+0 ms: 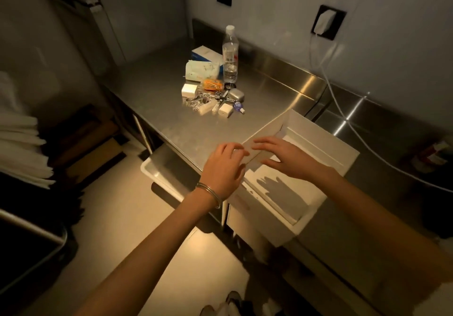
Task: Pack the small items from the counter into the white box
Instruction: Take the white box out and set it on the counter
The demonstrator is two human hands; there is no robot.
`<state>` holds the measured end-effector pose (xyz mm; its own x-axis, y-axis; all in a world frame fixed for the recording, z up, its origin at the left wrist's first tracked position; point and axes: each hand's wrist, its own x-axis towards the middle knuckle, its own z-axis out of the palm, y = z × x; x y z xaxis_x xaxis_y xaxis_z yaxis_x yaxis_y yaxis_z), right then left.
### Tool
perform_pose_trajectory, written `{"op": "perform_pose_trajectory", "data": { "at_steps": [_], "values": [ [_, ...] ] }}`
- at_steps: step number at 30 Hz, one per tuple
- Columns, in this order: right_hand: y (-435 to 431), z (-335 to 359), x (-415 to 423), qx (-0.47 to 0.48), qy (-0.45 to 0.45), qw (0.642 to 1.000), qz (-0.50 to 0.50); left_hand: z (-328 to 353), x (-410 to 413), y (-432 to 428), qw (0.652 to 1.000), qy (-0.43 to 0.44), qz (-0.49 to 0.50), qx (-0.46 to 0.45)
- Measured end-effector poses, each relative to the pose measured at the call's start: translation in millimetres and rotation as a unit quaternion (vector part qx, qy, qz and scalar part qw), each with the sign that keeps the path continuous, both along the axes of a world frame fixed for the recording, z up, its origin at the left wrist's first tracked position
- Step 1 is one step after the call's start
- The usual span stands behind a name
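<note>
The white box stands open on the steel counter at its front edge, one long flap raised on its left side. My left hand, a bangle on its wrist, pinches the near end of that flap. Over the box's inside, my right hand has its fingers spread and laid against the flap. Farther back lies a heap of small items: two white charger cubes, an orange packet, a grey case, a metal chain, a small blue bottle and white tubes.
A water bottle, a tissue pack and a blue-and-white carton stand behind the heap. A white cable runs from a wall plug across the counter's right side. A white tub sits under the counter. Stacked white sheets lie at left.
</note>
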<state>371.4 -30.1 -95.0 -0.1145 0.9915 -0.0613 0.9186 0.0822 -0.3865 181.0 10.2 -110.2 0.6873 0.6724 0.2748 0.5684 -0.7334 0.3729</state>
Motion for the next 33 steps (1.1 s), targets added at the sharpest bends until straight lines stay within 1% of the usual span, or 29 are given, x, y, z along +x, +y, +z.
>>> {"op": "perform_pose_trajectory", "data": {
  "at_steps": [2, 6, 10, 13, 20, 24, 28, 33],
  "values": [
    [-18, 1, 4, 0.01, -0.019, 1.0, -0.005, 2, 5, -16, 1.0, 0.001, 0.008, 0.002],
    [-54, 6, 19, -0.011, -0.061, 0.998, -0.013, 3, 18, -53, 0.999, 0.038, 0.01, -0.008],
    [-79, 8, 43, -0.032, -0.053, 0.998, -0.026, 2, 40, -81, 0.997, 0.074, 0.004, -0.016],
    [-90, 6, 62, -0.05, -0.061, 0.997, -0.007, 3, 61, -97, 0.994, 0.109, 0.011, -0.007],
    [-100, 6, 105, -0.076, -0.056, 0.994, 0.057, -5, 107, -131, 0.989, 0.134, 0.054, -0.025],
    [-101, 4, 124, -0.078, -0.056, 0.99, 0.099, -9, 129, -144, 0.984, 0.145, 0.098, -0.037],
    [-100, 0, 133, -0.073, -0.108, 0.979, 0.155, -16, 146, -153, 0.974, 0.175, 0.136, -0.056],
    [-97, -6, 143, -0.05, -0.154, 0.969, 0.186, -22, 160, -161, 0.962, 0.182, 0.18, -0.099]
  ]
}}
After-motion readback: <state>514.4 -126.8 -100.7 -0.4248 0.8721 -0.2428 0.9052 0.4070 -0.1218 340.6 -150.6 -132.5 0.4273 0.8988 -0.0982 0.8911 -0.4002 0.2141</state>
